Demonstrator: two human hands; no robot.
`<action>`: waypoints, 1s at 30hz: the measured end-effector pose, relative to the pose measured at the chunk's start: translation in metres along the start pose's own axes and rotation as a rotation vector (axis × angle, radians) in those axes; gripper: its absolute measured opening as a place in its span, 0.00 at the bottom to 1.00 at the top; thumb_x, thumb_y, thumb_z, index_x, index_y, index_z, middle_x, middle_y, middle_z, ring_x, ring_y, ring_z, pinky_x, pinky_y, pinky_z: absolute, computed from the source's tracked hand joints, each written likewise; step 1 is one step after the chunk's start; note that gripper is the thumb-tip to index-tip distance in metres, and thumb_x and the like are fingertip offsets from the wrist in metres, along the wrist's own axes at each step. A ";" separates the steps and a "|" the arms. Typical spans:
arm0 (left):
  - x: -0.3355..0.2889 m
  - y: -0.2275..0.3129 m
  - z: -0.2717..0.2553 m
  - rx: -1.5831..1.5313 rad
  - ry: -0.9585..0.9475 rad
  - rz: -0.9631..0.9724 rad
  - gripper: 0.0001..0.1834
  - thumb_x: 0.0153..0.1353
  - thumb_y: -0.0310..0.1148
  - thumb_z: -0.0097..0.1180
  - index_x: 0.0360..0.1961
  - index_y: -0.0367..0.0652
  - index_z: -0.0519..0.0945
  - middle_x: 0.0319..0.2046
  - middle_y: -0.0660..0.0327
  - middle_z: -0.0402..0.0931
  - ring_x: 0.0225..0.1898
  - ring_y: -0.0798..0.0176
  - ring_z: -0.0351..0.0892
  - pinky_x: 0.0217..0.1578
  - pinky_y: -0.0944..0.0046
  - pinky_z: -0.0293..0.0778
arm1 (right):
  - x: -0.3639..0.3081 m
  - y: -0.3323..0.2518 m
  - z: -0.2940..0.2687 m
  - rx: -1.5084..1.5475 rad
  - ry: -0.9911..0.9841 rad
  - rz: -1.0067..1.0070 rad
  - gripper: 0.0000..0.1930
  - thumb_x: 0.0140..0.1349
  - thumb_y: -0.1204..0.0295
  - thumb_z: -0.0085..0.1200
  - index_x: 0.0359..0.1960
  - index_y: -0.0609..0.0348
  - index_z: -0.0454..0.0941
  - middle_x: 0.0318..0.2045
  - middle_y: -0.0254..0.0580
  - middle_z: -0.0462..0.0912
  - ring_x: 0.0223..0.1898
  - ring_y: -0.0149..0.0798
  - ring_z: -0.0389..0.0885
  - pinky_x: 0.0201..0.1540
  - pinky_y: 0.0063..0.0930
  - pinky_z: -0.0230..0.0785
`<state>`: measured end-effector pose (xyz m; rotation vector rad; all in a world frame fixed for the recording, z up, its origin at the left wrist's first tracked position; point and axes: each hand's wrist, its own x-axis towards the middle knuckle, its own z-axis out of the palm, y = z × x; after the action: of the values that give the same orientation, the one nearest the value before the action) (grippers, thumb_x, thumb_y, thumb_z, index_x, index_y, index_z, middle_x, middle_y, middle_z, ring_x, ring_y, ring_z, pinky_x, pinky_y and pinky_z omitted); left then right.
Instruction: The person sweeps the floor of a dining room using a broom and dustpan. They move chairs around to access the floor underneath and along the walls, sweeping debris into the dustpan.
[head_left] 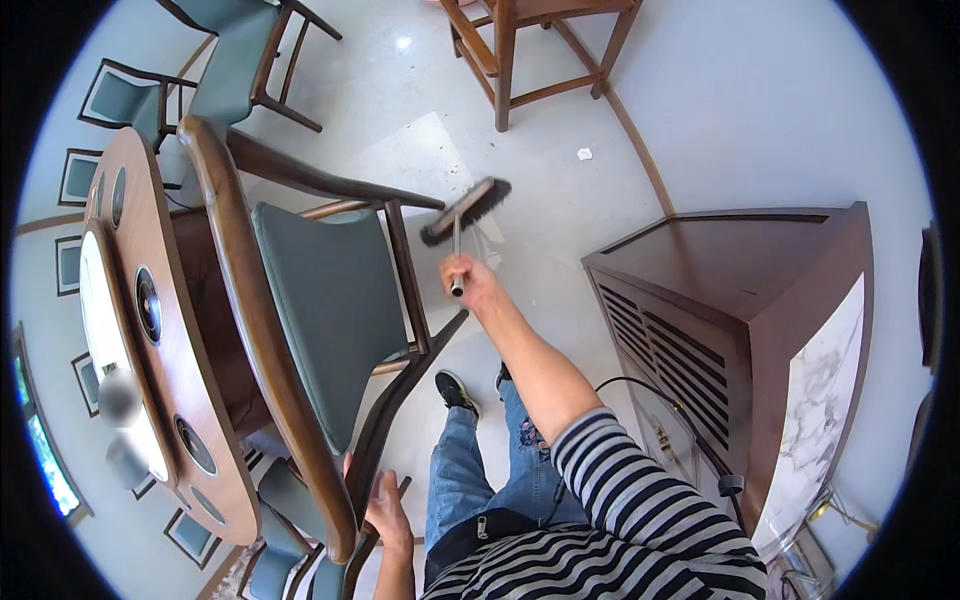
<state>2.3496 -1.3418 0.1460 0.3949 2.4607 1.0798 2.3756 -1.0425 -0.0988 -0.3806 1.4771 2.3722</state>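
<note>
My right hand (472,280) is wrapped round the metal handle of a broom (466,212). The handle's end pokes out of my fist, and the dark bristles reach toward the floor ahead. At the lower left, my left hand (388,512) grips the dark wooden frame of a chair (335,315). Its thumb shows on the near side of the wood and a fingertip on the far side. The chair has a grey-green padded seat and a curved wooden top rail, and stands close on my left.
A round wooden table (190,350) with dish-like rings stands beyond the chair, more chairs (235,65) around it. On the right is a dark slatted cabinet (690,290); a black cable (690,415) hangs near it. A wooden chair (520,60) and a white scrap (585,154) are ahead.
</note>
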 end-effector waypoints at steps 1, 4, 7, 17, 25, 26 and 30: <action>0.007 0.010 0.006 0.008 0.058 0.051 0.22 0.53 0.31 0.53 0.49 0.36 0.65 0.42 0.57 0.69 0.45 0.63 0.66 0.48 0.65 0.60 | -0.004 0.002 -0.002 -0.038 -0.014 -0.006 0.21 0.63 0.60 0.27 0.12 0.53 0.53 0.12 0.31 0.56 0.13 0.29 0.56 0.18 0.22 0.54; 0.020 0.033 0.009 0.069 0.082 0.051 0.20 0.53 0.30 0.53 0.47 0.36 0.67 0.44 0.58 0.68 0.48 0.62 0.64 0.51 0.63 0.57 | -0.025 0.006 -0.008 -0.141 -0.015 -0.021 0.20 0.63 0.59 0.29 0.15 0.54 0.56 0.12 0.29 0.56 0.12 0.27 0.56 0.16 0.19 0.52; 0.023 0.014 -0.003 0.040 0.060 0.156 0.12 0.51 0.24 0.50 0.39 0.38 0.69 0.44 0.56 0.68 0.48 0.60 0.65 0.52 0.62 0.57 | -0.085 0.037 -0.032 -0.196 0.094 -0.045 0.17 0.63 0.58 0.33 0.21 0.55 0.61 0.12 0.25 0.57 0.12 0.22 0.56 0.15 0.16 0.50; 0.032 -0.001 -0.033 -0.070 -0.097 0.284 0.12 0.47 0.17 0.51 0.34 0.39 0.70 0.38 0.58 0.69 0.44 0.60 0.67 0.51 0.59 0.58 | -0.232 0.031 -0.050 -0.438 0.422 -0.180 0.17 0.63 0.56 0.32 0.23 0.53 0.61 0.12 0.22 0.56 0.10 0.19 0.53 0.13 0.14 0.48; 0.008 -0.030 -0.090 -0.065 0.240 -0.037 0.14 0.42 0.13 0.52 0.32 0.37 0.70 0.36 0.59 0.70 0.42 0.61 0.68 0.50 0.60 0.60 | -0.287 0.032 -0.063 -0.527 0.510 -0.207 0.17 0.63 0.55 0.33 0.22 0.51 0.61 0.11 0.21 0.56 0.10 0.19 0.53 0.12 0.14 0.48; 0.007 -0.071 -0.107 0.041 0.269 0.064 0.18 0.44 0.26 0.61 0.38 0.36 0.71 0.38 0.58 0.71 0.40 0.66 0.69 0.45 0.66 0.64 | -0.284 0.040 -0.061 -0.514 0.531 -0.214 0.17 0.63 0.55 0.33 0.22 0.52 0.61 0.11 0.21 0.56 0.09 0.18 0.54 0.13 0.14 0.49; -0.017 -0.084 -0.112 -0.064 0.310 -0.032 0.13 0.46 0.25 0.57 0.35 0.35 0.70 0.32 0.58 0.70 0.38 0.65 0.69 0.44 0.65 0.66 | -0.278 0.045 -0.055 -0.577 0.595 -0.196 0.17 0.63 0.55 0.32 0.22 0.53 0.61 0.11 0.21 0.56 0.09 0.19 0.54 0.12 0.13 0.50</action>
<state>2.3025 -1.4743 0.1562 0.1778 2.6791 1.2856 2.6149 -1.1464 0.0217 -1.3956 0.8346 2.5982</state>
